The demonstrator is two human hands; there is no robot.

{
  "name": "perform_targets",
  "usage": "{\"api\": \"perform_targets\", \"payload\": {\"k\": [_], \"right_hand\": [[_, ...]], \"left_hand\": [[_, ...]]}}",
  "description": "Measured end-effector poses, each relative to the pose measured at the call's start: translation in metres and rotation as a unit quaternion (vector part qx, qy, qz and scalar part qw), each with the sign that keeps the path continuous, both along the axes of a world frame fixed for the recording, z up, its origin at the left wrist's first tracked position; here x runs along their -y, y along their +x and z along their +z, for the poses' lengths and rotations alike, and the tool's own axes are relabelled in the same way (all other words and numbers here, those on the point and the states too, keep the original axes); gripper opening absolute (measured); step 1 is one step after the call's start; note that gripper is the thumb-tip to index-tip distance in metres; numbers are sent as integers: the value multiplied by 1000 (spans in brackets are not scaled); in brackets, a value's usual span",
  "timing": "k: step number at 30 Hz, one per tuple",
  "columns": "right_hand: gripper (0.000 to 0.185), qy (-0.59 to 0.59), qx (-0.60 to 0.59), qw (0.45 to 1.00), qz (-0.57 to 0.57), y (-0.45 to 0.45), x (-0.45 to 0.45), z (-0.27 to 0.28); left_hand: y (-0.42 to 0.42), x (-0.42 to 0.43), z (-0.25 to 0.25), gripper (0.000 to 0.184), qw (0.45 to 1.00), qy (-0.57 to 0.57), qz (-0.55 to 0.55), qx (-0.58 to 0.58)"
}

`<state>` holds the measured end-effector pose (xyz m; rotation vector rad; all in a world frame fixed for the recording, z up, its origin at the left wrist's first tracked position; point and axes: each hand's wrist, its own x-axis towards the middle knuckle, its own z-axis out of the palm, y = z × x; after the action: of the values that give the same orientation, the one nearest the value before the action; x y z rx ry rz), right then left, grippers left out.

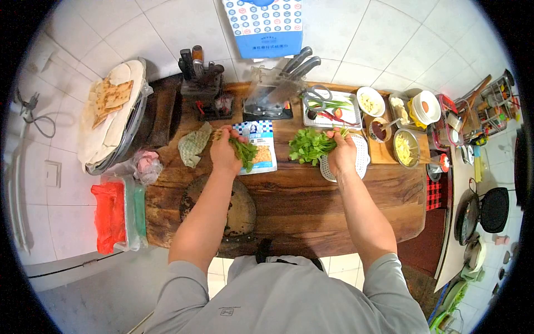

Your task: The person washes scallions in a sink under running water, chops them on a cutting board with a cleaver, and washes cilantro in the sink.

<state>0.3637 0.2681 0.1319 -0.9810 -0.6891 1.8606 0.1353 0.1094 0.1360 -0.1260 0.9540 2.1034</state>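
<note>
My left hand [225, 153] is closed round a small bunch of greens [245, 154], its leaves pointing right above a blue and white food packet [263, 148]. A crumpled green-and-white cloth [193, 146] lies just left of that hand. My right hand [342, 150] grips a fuller bunch of leafy herbs [310, 146] by the stems, leaves pointing left. Beneath and behind this hand is a white perforated basket [361, 158], partly hidden by the hand and forearm.
A round chopping board [245, 203] lies near the table's left front. Knife holders [207, 89] and a tray of vegetables [351, 119] stand along the back. At right are a bowl of yellow shreds [406, 149] and a sauce bowl [379, 130]. A red bag [109, 214] is far left.
</note>
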Motion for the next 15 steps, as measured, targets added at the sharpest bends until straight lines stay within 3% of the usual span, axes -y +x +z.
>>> {"api": "perform_targets", "payload": {"k": [2, 5, 8, 15], "right_hand": [[13, 9, -22, 1000, 9, -4, 2, -3], [14, -6, 62, 998, 19, -10, 8, -14], [14, -17, 117, 992, 48, -9, 3, -61], [14, -21, 149, 965, 213, -28, -9, -42]], "left_hand": [[7, -2, -6, 18, 1000, -2, -16, -12], [14, -7, -7, 16, 999, -35, -32, -18], [13, -8, -9, 12, 998, -41, -40, -12], [2, -10, -21, 13, 987, -37, -157, 6]]}}
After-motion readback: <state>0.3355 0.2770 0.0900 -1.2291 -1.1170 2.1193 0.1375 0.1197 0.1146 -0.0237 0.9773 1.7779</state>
